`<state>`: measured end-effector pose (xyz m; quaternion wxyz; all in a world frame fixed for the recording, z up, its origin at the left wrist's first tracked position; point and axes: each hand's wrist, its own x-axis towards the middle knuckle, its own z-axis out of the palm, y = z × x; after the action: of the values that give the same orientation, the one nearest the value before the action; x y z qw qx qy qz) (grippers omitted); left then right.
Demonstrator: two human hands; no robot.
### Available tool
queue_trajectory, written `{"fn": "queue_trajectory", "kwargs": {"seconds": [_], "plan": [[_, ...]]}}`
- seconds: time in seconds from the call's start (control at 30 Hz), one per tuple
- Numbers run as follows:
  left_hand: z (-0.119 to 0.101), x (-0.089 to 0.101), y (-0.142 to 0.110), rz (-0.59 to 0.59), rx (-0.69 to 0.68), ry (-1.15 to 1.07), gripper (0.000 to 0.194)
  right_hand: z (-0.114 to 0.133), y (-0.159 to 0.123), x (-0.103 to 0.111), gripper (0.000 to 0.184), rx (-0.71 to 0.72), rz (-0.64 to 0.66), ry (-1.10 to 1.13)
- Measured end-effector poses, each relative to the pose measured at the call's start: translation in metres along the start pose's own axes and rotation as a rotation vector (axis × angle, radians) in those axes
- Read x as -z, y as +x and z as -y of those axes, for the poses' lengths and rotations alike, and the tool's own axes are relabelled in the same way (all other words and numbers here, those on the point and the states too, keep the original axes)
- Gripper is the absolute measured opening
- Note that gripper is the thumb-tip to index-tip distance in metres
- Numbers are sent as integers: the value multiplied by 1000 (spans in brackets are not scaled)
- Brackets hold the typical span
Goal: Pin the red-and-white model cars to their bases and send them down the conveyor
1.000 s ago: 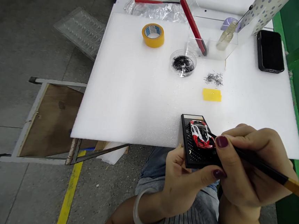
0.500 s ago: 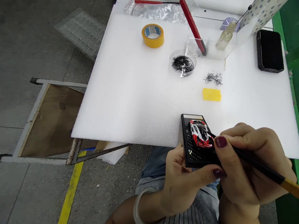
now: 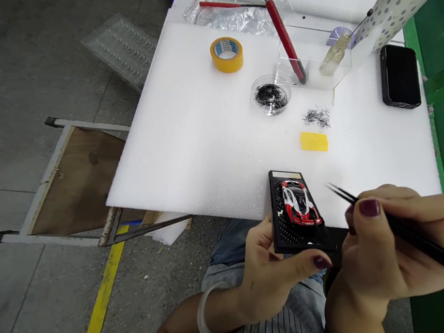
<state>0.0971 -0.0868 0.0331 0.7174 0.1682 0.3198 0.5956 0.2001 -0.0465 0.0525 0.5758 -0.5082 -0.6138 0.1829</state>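
Observation:
My left hand (image 3: 270,279) grips a black display base (image 3: 288,235) from below and the side, its thumb along the near edge. On the base sits a small red, white and black model car (image 3: 300,203), its red rear wing facing me. My right hand (image 3: 391,233) is closed around black tweezers (image 3: 414,235), held to the right of the car and apart from it. The two fine tips point left and stand slightly apart, with nothing visible between them. Beyond the base, a yellow tape piece (image 3: 314,142) carries tiny bits, and thin black snippets (image 3: 317,118) lie behind it.
On the white foam board (image 3: 194,133) are a clear dish (image 3: 271,95) of black snippets, a yellow tape roll (image 3: 226,55) and a red-handled tool (image 3: 283,37) leaning on a clear box. A small bottle (image 3: 335,56) stands in the box. A black phone-like device (image 3: 401,76) lies right.
My right hand has moved right, taking the tweezer tips off the car and turning the tool. My left hand and the base have hardly moved; the car's rear now shows fully.

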Motion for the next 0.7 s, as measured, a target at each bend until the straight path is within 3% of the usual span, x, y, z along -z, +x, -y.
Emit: {"fn": "queue_trajectory", "kwargs": {"seconds": [0.07, 0.1, 0.27, 0.37, 0.47, 0.53, 0.6, 0.67, 0.7], "plan": [[0, 2, 0, -22, -17, 48, 11, -6, 7, 1, 14, -9, -233, -56], [0, 2, 0, -17, -21, 64, 12, -11, 12, 4, 15, -16, -279, -92], [-1, 5, 2, 40, -29, 76, 14, -59, 50, 51, 9, 80, -17, -430], [0, 5, 1, 51, -38, 63, 14, -99, 77, 81, 22, 113, 204, -741], [1, 5, -1, 36, -31, 49, 14, -125, 90, 95, 35, 94, 283, -827], [1, 5, -1, 23, -29, 34, 14, -123, 86, 91, 39, 90, 262, -823], [1, 4, 1, 14, -34, 22, 14, -107, 73, 78, 31, 106, 160, -709], [0, 2, 3, 6, -38, 25, 16, -82, 57, 60, 19, 129, 102, -419], [0, 2, 3, -2, -40, 28, 16, -69, 49, 51, 19, 126, 201, -249]]}}
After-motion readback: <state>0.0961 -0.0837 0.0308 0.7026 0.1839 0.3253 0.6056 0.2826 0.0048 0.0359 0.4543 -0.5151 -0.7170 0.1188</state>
